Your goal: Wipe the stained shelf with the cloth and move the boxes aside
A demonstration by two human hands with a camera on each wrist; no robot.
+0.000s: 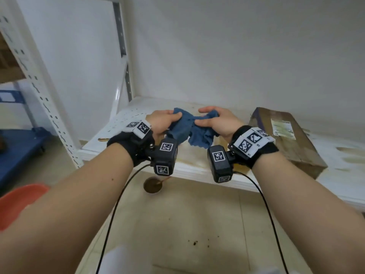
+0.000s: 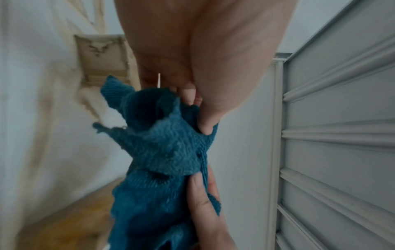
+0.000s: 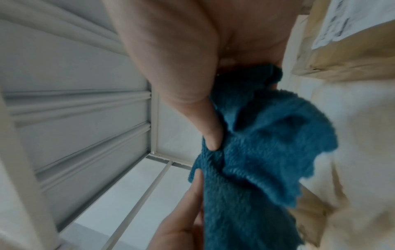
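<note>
A crumpled blue cloth (image 1: 192, 126) hangs between both hands just above the white shelf (image 1: 136, 113), which bears brownish stains. My left hand (image 1: 167, 119) grips the cloth's left end, thumb on top. My right hand (image 1: 211, 120) grips its right end. In the left wrist view the thumb pinches the blue cloth (image 2: 166, 143), with the other hand's fingers below. The right wrist view shows the same cloth (image 3: 262, 143) bunched under the thumb. A brown cardboard box (image 1: 286, 137) with a white label lies on the shelf to the right of my right hand.
White perforated rack uprights (image 1: 39, 91) stand at the left. Below the shelf's front edge sits a round cup of brown liquid (image 1: 153, 184) on the tiled floor. An orange basin (image 1: 17, 202) and a blue cart (image 1: 17, 147) are at the far left.
</note>
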